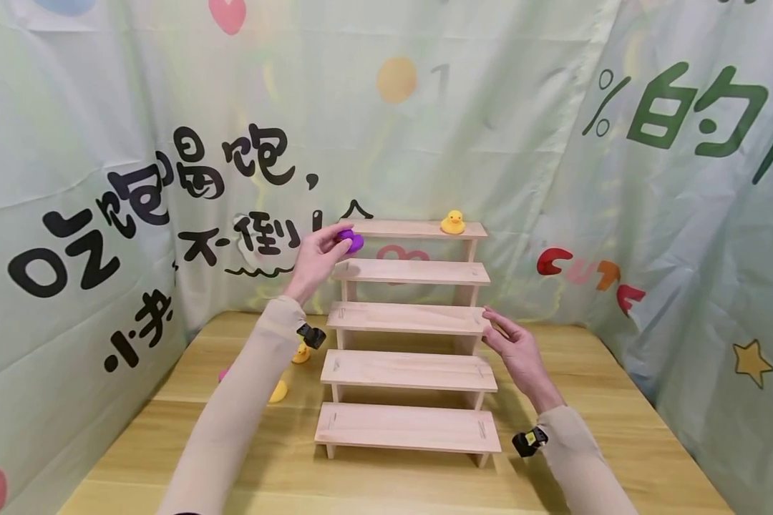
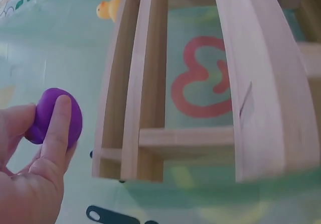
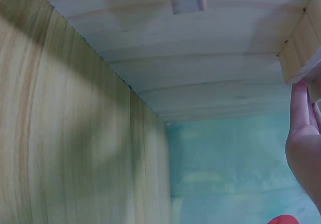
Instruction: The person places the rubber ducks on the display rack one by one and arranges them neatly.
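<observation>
1. Pinching a glossy purple rounded toy (image 1: 353,242) between thumb and fingers, the left hand (image 1: 322,256) was closed just far enough to keep hold of it.
2. That toy was in the air by the left end of the top step; the left wrist view showed a gap between it and the wood.
3. The right hand (image 1: 518,352) was at the right end of the middle step, fingers nearly straight and grasping nothing, a fingertip against the wood.
4. The pale wooden five-step stand (image 1: 412,368) stood upright on the light wood-grain table (image 1: 554,400), between its left and right edges.
5. A small yellow toy duck with an orange bill (image 1: 453,223) sat near the right end of the top step.
6. Between the stand and the table's left edge were a second yellow duck (image 1: 301,352), a yellow rounded toy (image 1: 279,391) and a pink object (image 1: 223,374), the last two partly hidden by the left sleeve (image 1: 232,415).
7. A pale green printed cloth (image 1: 489,143) hung behind the table's rear edge.
</observation>
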Action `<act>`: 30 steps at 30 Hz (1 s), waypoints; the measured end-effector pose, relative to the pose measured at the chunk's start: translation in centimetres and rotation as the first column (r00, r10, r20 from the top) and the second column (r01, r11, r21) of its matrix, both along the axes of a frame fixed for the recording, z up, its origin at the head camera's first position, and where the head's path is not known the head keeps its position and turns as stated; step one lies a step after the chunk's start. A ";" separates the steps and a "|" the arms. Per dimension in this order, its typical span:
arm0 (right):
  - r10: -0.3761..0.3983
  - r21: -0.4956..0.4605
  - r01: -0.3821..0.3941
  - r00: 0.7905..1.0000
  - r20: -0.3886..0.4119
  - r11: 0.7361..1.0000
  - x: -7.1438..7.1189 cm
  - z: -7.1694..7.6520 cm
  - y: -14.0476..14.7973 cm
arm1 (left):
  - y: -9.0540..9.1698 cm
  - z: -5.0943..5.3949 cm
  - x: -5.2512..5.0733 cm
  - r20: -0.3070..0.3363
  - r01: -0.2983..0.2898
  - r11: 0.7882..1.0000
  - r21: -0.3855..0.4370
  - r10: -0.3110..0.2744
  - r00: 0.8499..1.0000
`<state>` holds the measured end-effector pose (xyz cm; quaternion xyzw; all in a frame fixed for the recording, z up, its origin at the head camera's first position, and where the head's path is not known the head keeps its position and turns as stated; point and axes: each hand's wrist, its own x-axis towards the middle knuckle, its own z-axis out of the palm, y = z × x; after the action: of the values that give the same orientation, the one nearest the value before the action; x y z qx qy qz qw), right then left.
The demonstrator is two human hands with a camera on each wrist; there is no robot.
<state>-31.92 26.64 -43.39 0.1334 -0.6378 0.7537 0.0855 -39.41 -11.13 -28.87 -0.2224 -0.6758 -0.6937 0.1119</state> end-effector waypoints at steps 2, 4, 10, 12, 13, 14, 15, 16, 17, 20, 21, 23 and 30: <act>0.007 -0.008 -0.007 1.000 0.000 1.000 0.0 0.0 -0.1 | 0.4 0.0 0.0 -0.017 -0.017 0.999 0.027 0.017 1.000; 0.009 -0.009 -0.009 1.000 -0.001 1.000 -0.1 -0.1 -0.2 | 0.8 -0.2 -0.2 -0.038 -0.025 0.998 0.059 0.027 0.999; 0.009 -0.008 -0.009 1.000 -0.016 1.000 -0.1 -0.1 -0.1 | 2.1 -0.2 -1.0 -0.095 -0.049 0.998 0.046 0.054 0.994; 0.008 -0.013 -0.008 1.000 -0.015 1.000 -0.1 0.0 -0.1 | 2.6 0.0 -1.2 -0.103 -0.058 0.998 0.023 0.060 0.993; 0.007 -0.014 -0.007 1.000 -0.014 1.000 -0.1 0.0 -0.1 | 2.7 0.1 -1.3 -0.101 -0.062 0.998 0.014 0.063 0.993; 0.007 -0.012 -0.007 1.000 -0.012 1.000 -0.1 0.0 -0.1 | 2.9 0.2 -1.3 -0.094 -0.061 0.998 0.010 0.062 0.994; 0.006 -0.009 -0.006 1.000 -0.011 1.000 -0.1 0.0 -0.1 | 3.1 0.4 -1.3 -0.090 -0.055 0.998 0.006 0.056 0.994; 0.004 -0.006 -0.004 1.000 -0.009 1.000 -0.1 0.0 -0.1 | 3.3 0.5 -1.4 -0.085 -0.047 0.999 0.005 0.047 0.995; -0.004 -0.004 0.004 1.000 -0.008 1.000 -0.1 0.0 -0.1 | 3.4 0.7 -1.5 -0.078 -0.037 0.999 0.007 0.038 0.996; 0.000 0.001 0.000 1.000 -0.014 1.000 0.0 -0.1 -0.1 | 3.8 1.1 -1.7 -0.069 -0.005 1.000 0.014 0.006 0.998; 0.003 0.000 -0.003 1.000 -0.017 1.000 0.0 -0.1 -0.1 | 4.0 1.3 -1.8 -0.075 0.006 1.000 0.009 -0.006 0.997; 0.006 -0.007 -0.006 1.000 -0.020 1.000 0.0 -0.1 -0.1 | 4.2 1.5 -2.0 -0.079 0.024 1.000 -0.001 -0.024 0.997; 0.009 -0.023 -0.010 1.000 -0.015 1.000 0.0 -0.1 0.0 | 5.5 2.3 -2.8 -0.113 0.033 0.996 -0.087 -0.043 0.993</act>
<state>-31.94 26.63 -43.46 0.1409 -0.6278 0.7605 0.0881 -42.17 -5.62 -26.59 -0.2793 -0.6927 -0.6526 0.1277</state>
